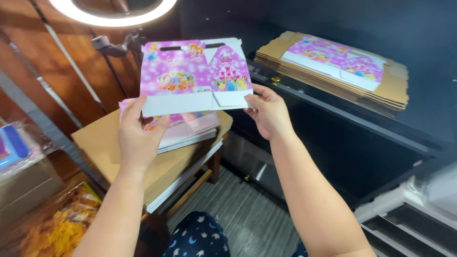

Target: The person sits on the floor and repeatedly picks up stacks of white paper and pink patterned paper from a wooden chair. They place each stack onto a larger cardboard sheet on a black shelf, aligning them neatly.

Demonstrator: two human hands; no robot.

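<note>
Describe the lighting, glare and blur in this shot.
Head view: a ring light at top blows out to pure white; the flat pink carton held by left hand and right hand is evenly lit and sharp; the dark shelf reflects faintly; the lower right corner smears.

You hold a flat carton [195, 76] that is pink-purple with white dots, bright cartoon figures and white lower flaps. The stack of cartons [185, 127] beneath shows the same pink print. The cardboard sheets [109, 143] are plain tan. Your trousers [197, 238] are navy with pale moons and stars.
</note>
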